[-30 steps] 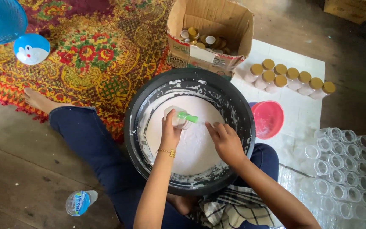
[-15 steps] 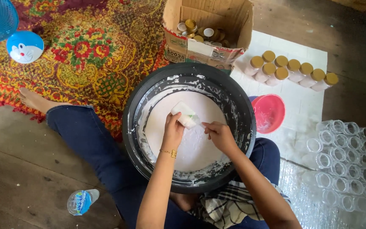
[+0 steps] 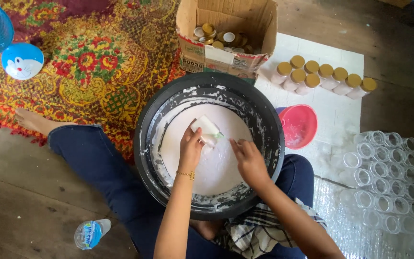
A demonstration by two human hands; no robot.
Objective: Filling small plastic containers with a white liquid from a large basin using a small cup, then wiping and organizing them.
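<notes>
A small clear jar (image 3: 206, 127), tilted over the white cream in a black basin (image 3: 144, 158), sits clamped in the left hand (image 3: 190, 151). The right hand (image 3: 249, 160), just beside it, pinches a green spatula (image 3: 219, 136). Filled gold-lidded jars (image 3: 322, 79) lie beyond; many empty jars (image 3: 389, 177) wait rightward.

Home floor workspace, wooden floorboards (image 3: 20, 201), patterned floral rug (image 3: 92, 72), cardboard box (image 3: 226, 45) of jars
</notes>
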